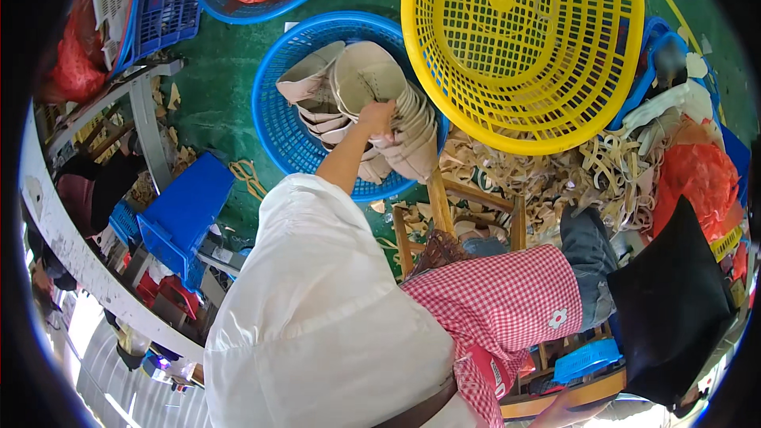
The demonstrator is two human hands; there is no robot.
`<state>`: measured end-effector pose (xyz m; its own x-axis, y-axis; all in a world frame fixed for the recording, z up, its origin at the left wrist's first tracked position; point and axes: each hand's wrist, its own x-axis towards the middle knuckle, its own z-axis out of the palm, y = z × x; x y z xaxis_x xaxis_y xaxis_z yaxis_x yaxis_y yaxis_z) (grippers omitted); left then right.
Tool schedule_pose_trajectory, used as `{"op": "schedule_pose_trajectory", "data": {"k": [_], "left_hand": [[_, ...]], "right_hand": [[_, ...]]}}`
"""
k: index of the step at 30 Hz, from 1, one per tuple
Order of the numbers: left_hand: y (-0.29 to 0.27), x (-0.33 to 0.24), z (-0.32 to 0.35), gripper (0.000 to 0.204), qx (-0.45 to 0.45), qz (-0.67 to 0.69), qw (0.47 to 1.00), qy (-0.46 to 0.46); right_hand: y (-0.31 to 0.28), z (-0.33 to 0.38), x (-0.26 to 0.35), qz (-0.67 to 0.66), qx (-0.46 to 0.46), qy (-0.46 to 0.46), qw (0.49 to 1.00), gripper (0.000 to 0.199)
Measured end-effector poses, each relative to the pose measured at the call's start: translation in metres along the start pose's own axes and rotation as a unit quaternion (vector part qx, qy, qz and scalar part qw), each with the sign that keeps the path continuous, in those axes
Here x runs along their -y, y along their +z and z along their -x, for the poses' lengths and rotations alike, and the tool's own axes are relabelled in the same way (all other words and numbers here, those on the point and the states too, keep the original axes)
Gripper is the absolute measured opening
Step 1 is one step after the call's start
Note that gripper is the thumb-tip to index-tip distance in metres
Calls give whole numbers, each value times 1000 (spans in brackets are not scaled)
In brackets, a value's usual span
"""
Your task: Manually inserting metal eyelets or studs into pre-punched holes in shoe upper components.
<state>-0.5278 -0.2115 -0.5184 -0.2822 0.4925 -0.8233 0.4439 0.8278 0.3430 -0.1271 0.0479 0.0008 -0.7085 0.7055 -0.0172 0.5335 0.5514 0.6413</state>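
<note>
Left hand: your left hand (376,117) is stretched out at 12 o'clock from your body, fingers curled shut over the top of a stack of soles (412,139).
Soles: beige, nested one in another and curving in an arc. The stack sits at the 3 o'clock edge of the blue basket (273,111), partly over its rim.
Loose soles: more beige pieces (313,79) lie inside the basket at 10 o'clock from your hand, one large oval insole (366,73) just above your fingers.
Right hand: a hand (555,416) shows only as a sliver at the bottom edge, about 5 o'clock from the left one. You cannot tell whether it is open or closed, or what it holds.
Blue basket: round mesh, standing on the green floor (222,63).
Yellow basket: a big yellow mesh basket (523,40) at 2 o'clock from your hand, tipped so its open side faces you, just beside the blue one.
Scraps: a heap of beige offcuts (555,166) at 3 o'clock, under the yellow basket's lower rim.
Stool: a wooden frame (444,210) at 5 o'clock, just below the stack.
Apron: red-checked cloth (499,293) over your lap.
Bin: a blue plastic bin (186,214) at 8 o'clock, well apart.
</note>
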Motion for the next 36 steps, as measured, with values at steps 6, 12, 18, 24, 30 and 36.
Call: {"op": "schedule_pose_trajectory", "data": {"k": [6, 12, 18, 24, 30, 36], "left_hand": [[-14, -10, 66, 84, 110, 299, 938, 137], [-37, -40, 179, 80, -18, 392, 911, 128], [-98, -77, 259, 73, -150, 349, 906, 185], [-156, -129, 299, 66, -191, 330, 894, 235], [-240, -205, 355, 67, -297, 321, 793, 424], [-183, -464, 417, 59, -49, -25, 674, 737]], "right_hand": [[13, 3, -5, 21, -59, -38, 997, 87], [-22, -78, 186, -555, 274, -154, 770, 91], [-13, -68, 281, -625, 223, -318, 677, 93], [-19, -71, 243, -718, 74, -225, 654, 81], [-75, -76, 117, -726, -266, -59, 632, 65], [-40, 53, -67, -457, -475, 258, 706, 45]]}}
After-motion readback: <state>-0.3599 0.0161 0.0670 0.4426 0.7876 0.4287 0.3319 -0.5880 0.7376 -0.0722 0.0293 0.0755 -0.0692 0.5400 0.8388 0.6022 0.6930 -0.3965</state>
